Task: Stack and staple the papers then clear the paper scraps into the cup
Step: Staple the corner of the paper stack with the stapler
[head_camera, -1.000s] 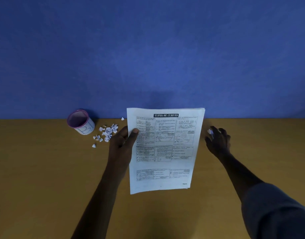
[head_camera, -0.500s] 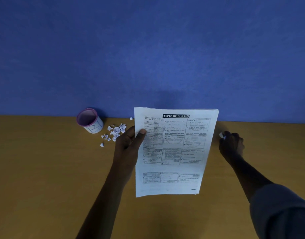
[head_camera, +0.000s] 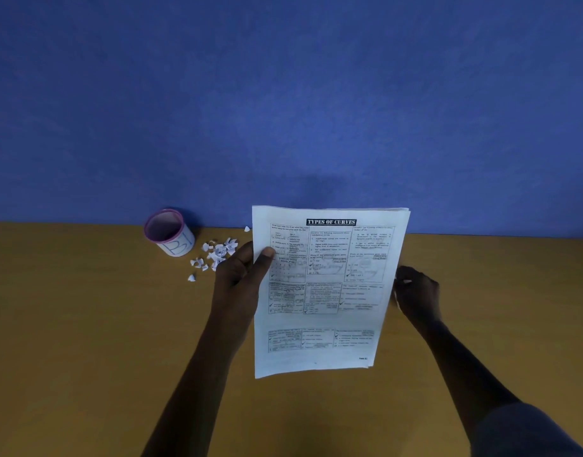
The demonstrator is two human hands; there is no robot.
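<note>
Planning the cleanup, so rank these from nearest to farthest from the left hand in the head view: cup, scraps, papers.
1. Papers: gripped by the left hand at their left edge.
2. Scraps: just to that hand's left and slightly beyond it.
3. Cup: farther left, past the scraps.

Matt white printed papers (head_camera: 326, 291), thin and smooth, torn white paper scraps (head_camera: 217, 253) with ragged edges, glossy white cup (head_camera: 170, 233) with a pink rim, smooth matt wood-look worktop (head_camera: 85, 341), matt blue wall (head_camera: 283, 94), soft grey cloth sleeve (head_camera: 527, 430)
</note>
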